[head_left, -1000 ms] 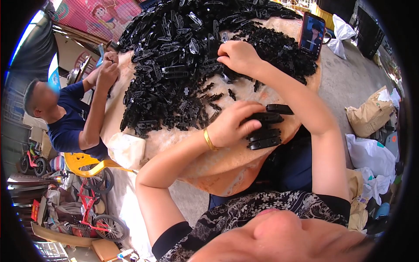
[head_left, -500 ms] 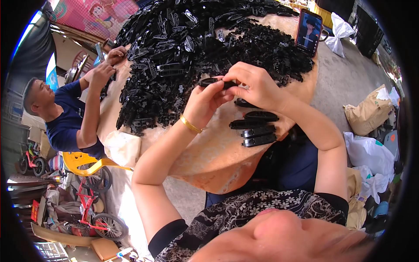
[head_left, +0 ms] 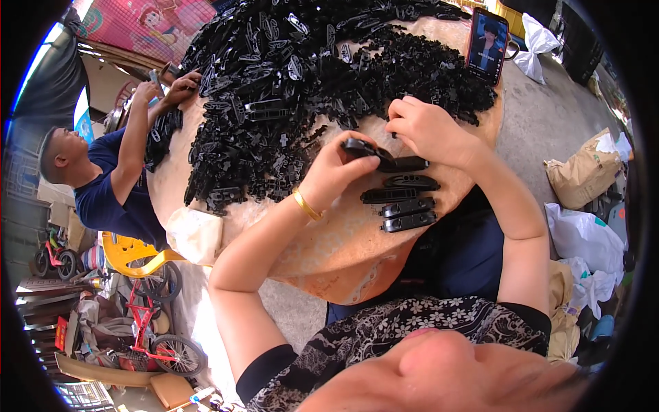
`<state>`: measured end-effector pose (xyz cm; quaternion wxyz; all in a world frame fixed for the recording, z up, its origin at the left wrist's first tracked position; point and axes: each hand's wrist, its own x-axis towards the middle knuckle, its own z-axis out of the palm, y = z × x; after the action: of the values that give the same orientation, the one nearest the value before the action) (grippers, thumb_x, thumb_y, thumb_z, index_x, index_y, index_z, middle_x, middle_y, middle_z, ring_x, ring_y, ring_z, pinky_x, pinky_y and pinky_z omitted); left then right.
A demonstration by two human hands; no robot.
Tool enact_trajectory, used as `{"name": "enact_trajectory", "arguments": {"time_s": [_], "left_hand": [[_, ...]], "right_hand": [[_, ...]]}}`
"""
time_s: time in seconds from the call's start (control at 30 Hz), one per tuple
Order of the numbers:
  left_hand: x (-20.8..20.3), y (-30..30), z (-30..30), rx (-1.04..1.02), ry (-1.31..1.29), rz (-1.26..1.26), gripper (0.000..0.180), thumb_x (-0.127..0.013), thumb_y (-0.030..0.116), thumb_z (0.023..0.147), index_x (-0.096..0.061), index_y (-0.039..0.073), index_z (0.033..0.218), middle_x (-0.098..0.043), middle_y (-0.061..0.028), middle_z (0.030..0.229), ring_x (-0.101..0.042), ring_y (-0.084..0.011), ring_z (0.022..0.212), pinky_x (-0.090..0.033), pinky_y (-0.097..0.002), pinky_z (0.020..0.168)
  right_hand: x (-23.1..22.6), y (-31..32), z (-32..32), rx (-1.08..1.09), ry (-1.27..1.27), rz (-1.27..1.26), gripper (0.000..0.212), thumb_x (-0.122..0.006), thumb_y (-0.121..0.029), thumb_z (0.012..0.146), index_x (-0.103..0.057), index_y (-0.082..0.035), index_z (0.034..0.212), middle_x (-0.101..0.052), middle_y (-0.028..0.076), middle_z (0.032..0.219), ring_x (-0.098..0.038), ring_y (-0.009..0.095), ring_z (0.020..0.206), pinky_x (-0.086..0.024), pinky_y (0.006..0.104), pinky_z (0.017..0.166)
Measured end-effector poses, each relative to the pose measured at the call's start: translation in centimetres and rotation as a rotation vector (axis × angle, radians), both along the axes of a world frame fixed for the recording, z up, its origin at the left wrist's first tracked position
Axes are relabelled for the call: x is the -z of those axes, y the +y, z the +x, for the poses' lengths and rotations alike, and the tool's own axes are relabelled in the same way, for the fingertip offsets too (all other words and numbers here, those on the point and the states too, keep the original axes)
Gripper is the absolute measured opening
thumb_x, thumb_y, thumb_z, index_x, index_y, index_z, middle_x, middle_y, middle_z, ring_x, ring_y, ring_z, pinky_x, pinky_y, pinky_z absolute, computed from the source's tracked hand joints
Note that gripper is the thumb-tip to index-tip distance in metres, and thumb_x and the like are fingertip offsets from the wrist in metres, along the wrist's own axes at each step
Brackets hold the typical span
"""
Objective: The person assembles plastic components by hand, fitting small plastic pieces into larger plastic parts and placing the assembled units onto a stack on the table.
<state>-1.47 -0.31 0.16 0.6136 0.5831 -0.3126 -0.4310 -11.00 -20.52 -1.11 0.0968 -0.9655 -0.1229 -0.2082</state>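
- A phone with a lit screen stood at the far right of the table.
- A knotted white bag sat on the grey floor beyond it.
- A brown paper sack stood farther right, with a white plastic sack nearer the viewer.
- A pale, crumpled bag lay at the left side of the table.
- A person in a dark blue shirt was at the left, near a yellow chair.
- A red bicycle stood below the chair, amid clutter.
- A pink panel with a cartoon figure filled the upper left.
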Motion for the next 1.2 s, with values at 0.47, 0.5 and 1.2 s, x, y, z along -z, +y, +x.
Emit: {"name": "enact_trajectory", "arguments": {"time_s": [0.47, 0.5, 1.2], "left_hand": [[0.6, 0.1, 0.2, 0.012, 0.153, -0.024, 0.034, -0.062, -0.001, 0.083, -0.05, 0.001, 0.115, -0.06, -0.0111, 0.106, -0.062, -0.0215, 0.096, -0.052, -0.034, 0.087], [0.7, 0.0, 0.2, 0.002, 0.18, -0.047, 0.034, -0.062, -0.002, 0.083, -0.05, 0.001, 0.115, -0.059, -0.0114, 0.107, -0.062, -0.0222, 0.098, -0.052, -0.0346, 0.088], [1.4, 0.0, 0.3, -0.114, 0.157, -0.112, 0.032, -0.063, 0.0, 0.083, -0.053, 0.0, 0.113, -0.06, -0.0092, 0.102, -0.062, -0.0167, 0.093, -0.053, -0.0305, 0.085]], "right_hand": [[-2.1, 3.9, -0.3, -0.016, -0.14, 0.8, 0.018, -0.069, -0.009, 0.078, -0.055, -0.002, 0.087, -0.061, 0.008, 0.075, -0.059, 0.017, 0.064, -0.047, 0.0272, 0.058], [-2.1, 3.8, -0.4, -0.015, -0.096, 0.84, 0.019, -0.071, -0.009, 0.077, -0.056, -0.001, 0.087, -0.061, 0.006, 0.075, -0.057, 0.013, 0.064, -0.047, 0.0257, 0.057], [-2.4, 4.7, -1.4, -0.106, -0.354, 0.258, 0.008, -0.065, -0.001, 0.07, -0.063, -0.002, 0.078, -0.06, 0.007, 0.078, -0.057, 0.024, 0.071, -0.049, 0.0318, 0.062]]}}
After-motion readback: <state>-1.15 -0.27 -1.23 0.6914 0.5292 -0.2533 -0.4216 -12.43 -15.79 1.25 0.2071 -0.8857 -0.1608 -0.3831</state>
